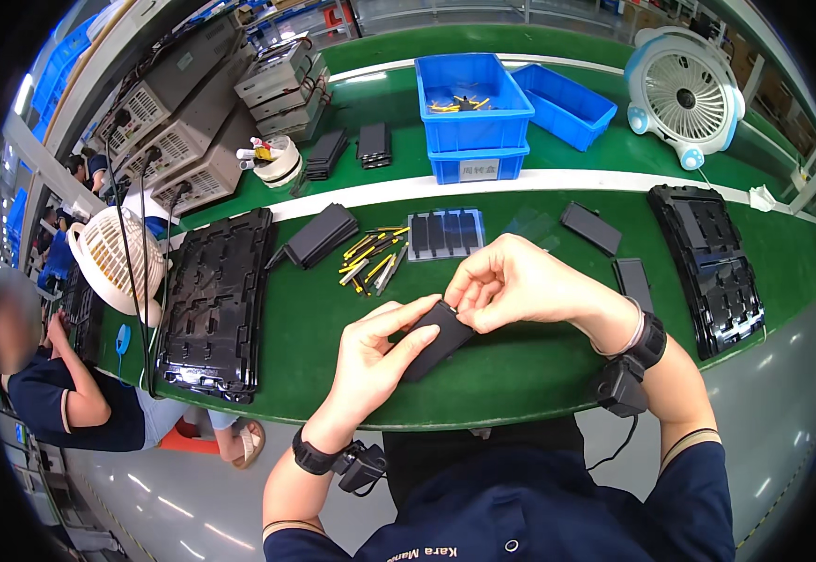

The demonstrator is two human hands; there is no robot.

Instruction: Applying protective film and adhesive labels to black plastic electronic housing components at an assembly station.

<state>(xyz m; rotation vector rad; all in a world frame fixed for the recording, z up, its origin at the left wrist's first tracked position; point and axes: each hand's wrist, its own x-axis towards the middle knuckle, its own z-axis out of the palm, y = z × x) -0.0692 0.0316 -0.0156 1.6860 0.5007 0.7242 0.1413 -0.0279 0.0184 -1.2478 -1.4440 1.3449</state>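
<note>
The small black flat block sits between both hands, just over the near edge of the green table. It looks light, stiff and smooth; its long sides seem best to hold. The left hand curls around its lower end. The right hand pinches its top corner. Beyond the hands lie yellow and black sticks.

We hold a flat black part over the near edge of the green worktop: our left hand cradles it from below while our right hand pinches its upper end. Yellow-and-black sticks lie scattered just beyond, black trays toward either end.
</note>
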